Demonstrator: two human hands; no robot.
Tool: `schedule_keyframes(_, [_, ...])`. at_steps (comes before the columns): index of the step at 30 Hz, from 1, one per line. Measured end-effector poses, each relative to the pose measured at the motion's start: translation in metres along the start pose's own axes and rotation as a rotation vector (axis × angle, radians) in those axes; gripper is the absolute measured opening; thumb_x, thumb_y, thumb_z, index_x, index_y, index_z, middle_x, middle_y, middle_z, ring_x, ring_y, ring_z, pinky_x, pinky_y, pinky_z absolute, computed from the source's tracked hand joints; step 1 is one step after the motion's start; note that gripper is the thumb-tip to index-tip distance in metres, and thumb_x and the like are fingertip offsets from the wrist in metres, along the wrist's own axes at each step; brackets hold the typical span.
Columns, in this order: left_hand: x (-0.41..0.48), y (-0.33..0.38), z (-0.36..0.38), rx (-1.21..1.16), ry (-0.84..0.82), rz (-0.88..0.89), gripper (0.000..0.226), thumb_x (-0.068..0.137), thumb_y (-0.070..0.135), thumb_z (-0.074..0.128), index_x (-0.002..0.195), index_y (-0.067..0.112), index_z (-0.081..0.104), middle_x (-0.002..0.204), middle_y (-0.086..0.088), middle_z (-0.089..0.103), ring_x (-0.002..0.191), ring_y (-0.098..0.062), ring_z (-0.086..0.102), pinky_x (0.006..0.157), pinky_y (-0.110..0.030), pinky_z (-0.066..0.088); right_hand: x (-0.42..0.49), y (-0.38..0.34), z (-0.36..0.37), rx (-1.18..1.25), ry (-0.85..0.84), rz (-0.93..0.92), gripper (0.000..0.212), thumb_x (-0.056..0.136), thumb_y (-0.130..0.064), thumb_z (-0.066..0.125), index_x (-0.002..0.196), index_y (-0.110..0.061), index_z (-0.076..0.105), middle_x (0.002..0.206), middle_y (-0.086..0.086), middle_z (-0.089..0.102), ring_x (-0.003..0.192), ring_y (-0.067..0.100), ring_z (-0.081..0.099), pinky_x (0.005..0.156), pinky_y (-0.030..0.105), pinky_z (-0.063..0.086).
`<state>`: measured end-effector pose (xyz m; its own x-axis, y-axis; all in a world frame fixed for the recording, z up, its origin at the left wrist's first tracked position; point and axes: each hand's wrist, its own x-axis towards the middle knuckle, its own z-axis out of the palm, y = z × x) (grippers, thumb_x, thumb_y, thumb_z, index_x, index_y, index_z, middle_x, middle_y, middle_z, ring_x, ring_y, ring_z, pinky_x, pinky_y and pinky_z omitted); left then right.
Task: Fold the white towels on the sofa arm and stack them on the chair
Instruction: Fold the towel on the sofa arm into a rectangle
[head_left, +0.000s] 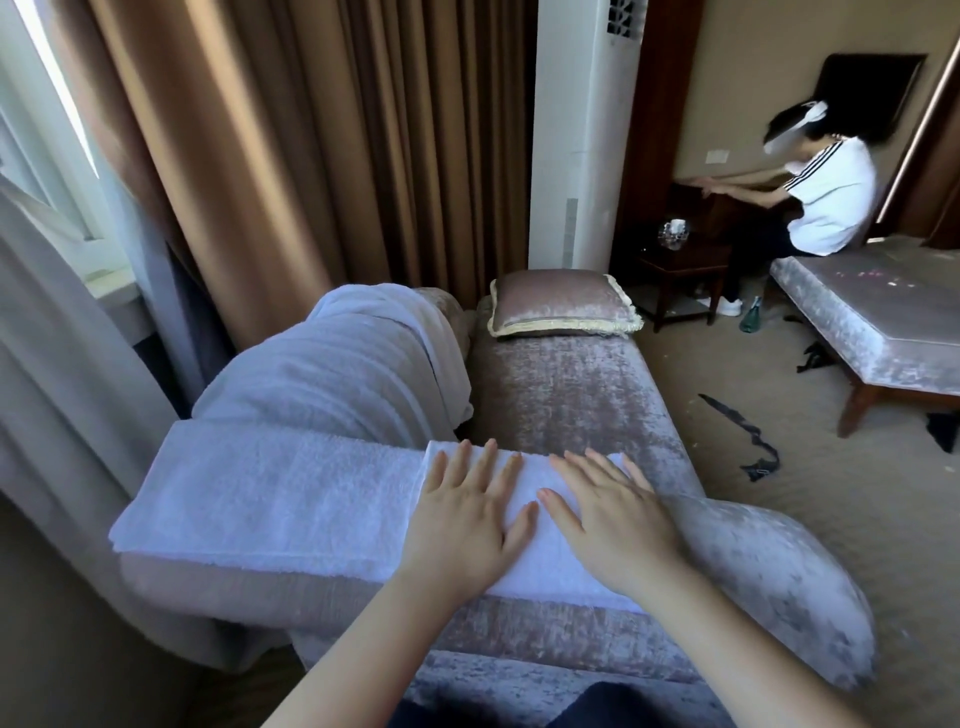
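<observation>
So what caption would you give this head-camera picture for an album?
Left hand and right hand press flat on a white towel across the sofa arm.

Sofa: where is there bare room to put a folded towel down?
The seat is bare between the pillow and the folded towel on the arm. The arm itself is crowded: left hand and right hand press that towel.

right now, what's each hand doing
Left hand: open, pressing flat on the white towel.
Right hand: open, flat on the same towel.
</observation>
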<state>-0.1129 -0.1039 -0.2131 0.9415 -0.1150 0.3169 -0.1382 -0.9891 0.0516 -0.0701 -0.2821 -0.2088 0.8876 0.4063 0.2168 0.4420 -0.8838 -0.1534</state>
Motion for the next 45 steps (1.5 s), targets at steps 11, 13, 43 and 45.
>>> schedule_keyframes(11, [-0.050,-0.097,-0.048,-0.219,0.364,-0.175,0.034,0.092,0.033,0.048,0.114,0.014,0.066,0.114,-0.004,0.068,0.103,-0.029,0.061,0.085,-0.040,0.049,0.001,-0.049,-0.021,0.025,0.025,-0.184,0.091,0.078,-0.061,-0.014,0.151,-0.026,0.027,0.161,-0.010,0.015,0.149,0.009,0.004,0.118,0.035,-0.004])
schedule_keyframes(13, [-0.073,-0.134,-0.062,-0.138,0.369,-0.376,0.025,0.092,0.023,0.060,0.113,0.010,0.065,0.112,-0.008,0.067,0.103,-0.033,0.059,0.082,-0.044,0.049,0.012,-0.074,-0.014,0.080,0.042,-0.230,0.088,0.081,-0.058,-0.008,0.147,-0.020,0.037,0.158,-0.006,0.027,0.148,0.013,0.016,0.119,0.035,0.006])
schedule_keyframes(43, [-0.126,-0.252,-0.085,-0.417,0.198,-0.828,0.022,0.093,0.032,0.063,0.080,0.014,0.059,0.078,-0.007,0.066,0.076,-0.028,0.063,0.070,-0.040,0.049,0.030,-0.114,0.033,0.012,0.341,-0.203,0.052,0.094,-0.038,0.028,0.116,-0.016,0.070,0.118,0.000,0.069,0.108,0.016,0.065,0.093,0.034,0.050])
schedule_keyframes(45, [-0.122,-0.253,-0.082,-0.350,0.159,-0.809,0.027,0.097,0.030,0.056,0.076,0.012,0.055,0.081,-0.007,0.061,0.082,-0.031,0.060,0.068,-0.039,0.044,0.030,-0.114,0.034,0.009,0.353,-0.209,0.052,0.094,-0.038,0.028,0.115,-0.016,0.070,0.118,0.000,0.069,0.108,0.016,0.065,0.095,0.033,0.047])
